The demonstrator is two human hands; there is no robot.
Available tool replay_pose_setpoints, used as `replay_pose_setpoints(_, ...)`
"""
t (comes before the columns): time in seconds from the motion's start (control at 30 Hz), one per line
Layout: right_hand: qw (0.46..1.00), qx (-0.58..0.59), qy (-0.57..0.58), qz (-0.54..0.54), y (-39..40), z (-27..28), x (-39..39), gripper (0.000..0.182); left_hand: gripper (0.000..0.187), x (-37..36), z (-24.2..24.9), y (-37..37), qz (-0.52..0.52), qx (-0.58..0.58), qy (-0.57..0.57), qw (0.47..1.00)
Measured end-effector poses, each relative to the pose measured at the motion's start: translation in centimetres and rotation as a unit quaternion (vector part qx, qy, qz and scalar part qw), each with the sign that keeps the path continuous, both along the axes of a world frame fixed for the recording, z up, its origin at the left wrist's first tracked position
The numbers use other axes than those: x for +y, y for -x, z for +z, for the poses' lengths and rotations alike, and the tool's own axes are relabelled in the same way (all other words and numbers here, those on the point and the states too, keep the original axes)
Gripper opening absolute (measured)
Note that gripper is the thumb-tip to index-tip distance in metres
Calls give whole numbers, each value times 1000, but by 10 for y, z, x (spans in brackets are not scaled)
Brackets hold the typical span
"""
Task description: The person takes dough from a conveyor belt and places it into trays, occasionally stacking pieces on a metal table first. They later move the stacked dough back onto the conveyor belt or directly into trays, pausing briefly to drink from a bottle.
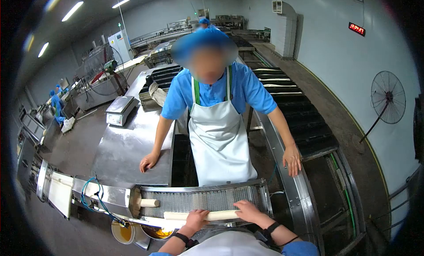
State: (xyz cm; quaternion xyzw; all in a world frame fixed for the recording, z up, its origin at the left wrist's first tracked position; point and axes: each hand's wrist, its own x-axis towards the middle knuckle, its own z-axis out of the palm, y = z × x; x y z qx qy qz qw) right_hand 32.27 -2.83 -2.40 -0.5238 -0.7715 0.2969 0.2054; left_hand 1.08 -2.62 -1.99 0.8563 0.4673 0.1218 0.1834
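Observation:
A long pale dough roll point(174, 215) lies along the near side of a metal mesh conveyor point(185, 201). My left hand point(197, 219) rests over its middle-left part, with the fingers bent round it. At the roll's right end is my right hand point(247, 210), its fingers curled over the dough. A shorter dough piece point(149, 203) sticks out of the metal housing point(119, 197) at the conveyor's left end. Both wrists have dark bands.
Across the conveyor stands a co-worker point(221, 132) in a white apron, one hand on a steel table point(128, 154), the other on a metal rail point(291, 185). A scale point(120, 111) sits on the table. Below left are a bucket point(123, 233) and a bowl point(160, 232).

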Motion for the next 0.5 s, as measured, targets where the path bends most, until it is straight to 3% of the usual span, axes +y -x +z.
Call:
replay_pose_setpoints(0.1, 993, -87, 35, 65, 14, 4, -9, 44, 52, -1, -1, 1, -5, 9, 17, 1000)
replay_pose_setpoints(0.23, 981, -190, 13, 42, 5, 19, -17, 41, 51, -2, 0, 26, 48, 68, 4, 997)
replay_pose_setpoints(0.4, 968, -234, 68, 60, -13, 15, -22, 37, 50, -1, 25, 44, 40, 209, 57, 975)
replay_pose_setpoints(0.5, 968, -219, 111, 58, -25, 15, -29, 36, 49, -7, 13, 58, 47, 191, 135, 971)
